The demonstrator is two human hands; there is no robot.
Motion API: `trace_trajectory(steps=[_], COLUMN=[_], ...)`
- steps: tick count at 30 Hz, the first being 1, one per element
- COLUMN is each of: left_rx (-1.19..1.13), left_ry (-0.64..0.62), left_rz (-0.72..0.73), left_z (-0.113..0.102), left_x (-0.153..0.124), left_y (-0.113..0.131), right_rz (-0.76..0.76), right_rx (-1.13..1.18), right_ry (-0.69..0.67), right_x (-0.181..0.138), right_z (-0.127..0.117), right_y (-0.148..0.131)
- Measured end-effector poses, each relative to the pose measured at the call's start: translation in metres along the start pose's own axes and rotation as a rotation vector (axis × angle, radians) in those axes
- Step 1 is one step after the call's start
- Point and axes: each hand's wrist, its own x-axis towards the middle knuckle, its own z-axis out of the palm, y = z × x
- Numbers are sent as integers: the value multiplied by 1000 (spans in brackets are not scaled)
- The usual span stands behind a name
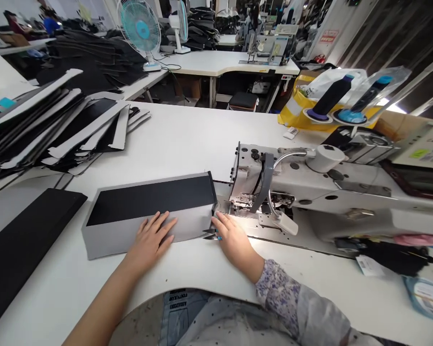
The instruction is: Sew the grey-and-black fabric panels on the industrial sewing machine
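At sewing machine (270, 192) on desk (173, 139): L hand (149, 240) flat on gray-black panel (147, 204), fingers released; R hand (233, 238) w/ snips (210, 234), can't tell if fingers grip.

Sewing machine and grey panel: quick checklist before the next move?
1. Left hand flat on the grey panel: ok.
2. Small snips held in the right hand, blades exposed beside the panel: not ok.
3. Panel edge under the presser foot of the sewing machine: cannot tell.
4. Needle position: cannot tell, too small to see.
5. Black panel lying apart from the grey panel: ok.
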Motion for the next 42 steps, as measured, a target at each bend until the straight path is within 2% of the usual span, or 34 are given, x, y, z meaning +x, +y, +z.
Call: trace_trajectory(steps=[3,5,9,12,15,18,21,24,26,30,32,34,37,39,42], left_rx=[-47,-57,-30,-119,-436,-869,-1231,-1372,-1259,-631,-315,-114,-17,-73,-240], left_ry=[32,17,-97,-110,2,107,87,-34,-65,199,224,120,-6,-64,-220], left_rz=[42,154,403,395,235,-77,-418,-600,-588,-370,-204,-29,124,121,-28], left_z=[-10,-14,-14,-11,-12,-27,-60,-107,-143,-203,-218,-220,-212,-207,-203], left_x=[8,20,47,47,27,-3,-29,-46,-53,-53,-42,-24,7,23,42], left_y=[17,38,75,79,66,49,35,20,9,3,12,25,43,47,42], right_rz=[115,199,379,409,296,126,-68,-251,-275,-64,13,54,114,155,222], right_rx=[78,149,263,332,475,590,534,507,576,776,859,913,962,960,958], right_ry=[8,-23,-45,-28,-36,-17,21,2,-71,-230,-258,-240,-151,-82,-38], right_x=[0,6,25,34,37,43,56,71,78,79,76,72,67,66,68], right_z=[-4,-8,-14,-14,-16,-29,-50,-67,-72,-75,-77,-79,-82,-81,-76], right_y=[8,10,8,7,5,-4,-23,-48,-64,-87,-92,-92,-88,-83,-75])
